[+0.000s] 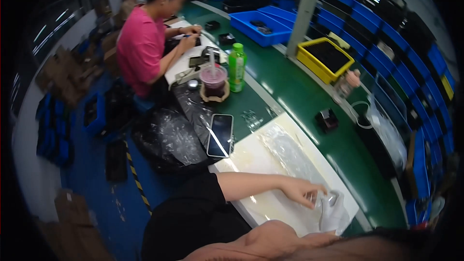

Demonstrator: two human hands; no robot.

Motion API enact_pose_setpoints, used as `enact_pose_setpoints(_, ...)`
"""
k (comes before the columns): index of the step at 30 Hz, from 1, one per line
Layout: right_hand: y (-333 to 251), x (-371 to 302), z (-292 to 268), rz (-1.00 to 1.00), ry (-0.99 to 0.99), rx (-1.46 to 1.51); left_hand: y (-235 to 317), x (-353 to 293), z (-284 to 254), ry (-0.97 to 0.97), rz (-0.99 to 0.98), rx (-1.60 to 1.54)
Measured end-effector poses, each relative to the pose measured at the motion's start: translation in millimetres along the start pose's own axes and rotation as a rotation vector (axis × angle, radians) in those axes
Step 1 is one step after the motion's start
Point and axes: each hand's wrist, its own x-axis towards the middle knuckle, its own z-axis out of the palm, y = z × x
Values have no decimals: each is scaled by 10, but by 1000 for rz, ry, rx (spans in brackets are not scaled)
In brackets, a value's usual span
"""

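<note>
My left hand (pixel 302 192) reaches across the white board (pixel 246 157), its fingers bent and thumb and forefinger apart. Beside the fingertips, at the board's near right corner, lies a crumpled whitish plastic bag (pixel 333 215); whether they touch it is hard to tell. Further up the board a clear plastic bag (pixel 290 150) is spread flat. Bare skin at the lower edge seems to belong to my right arm and hand (pixel 273 236); its fingers are hidden.
A phone (pixel 220 135) lies on black plastic (pixel 169 135) left of the board. Behind it stand a purple drink cup (pixel 214 81) and a green bottle (pixel 237 67). A co-worker in pink (pixel 140 48) sits further up. A yellow bin (pixel 324 60) and a small dark box (pixel 327 120) are right.
</note>
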Motion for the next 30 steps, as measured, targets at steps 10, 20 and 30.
enact_pose_setpoints(10,147,80,327,143,-176,113,-462,168,-9,0,-53,-327)
enact_pose_setpoints(20,332,-106,439,-330,251,57,-263,128,159,51,41,-378)
enact_pose_setpoints(30,-195,-69,385,-524,151,-229,-377,199,30,356,40,-331)
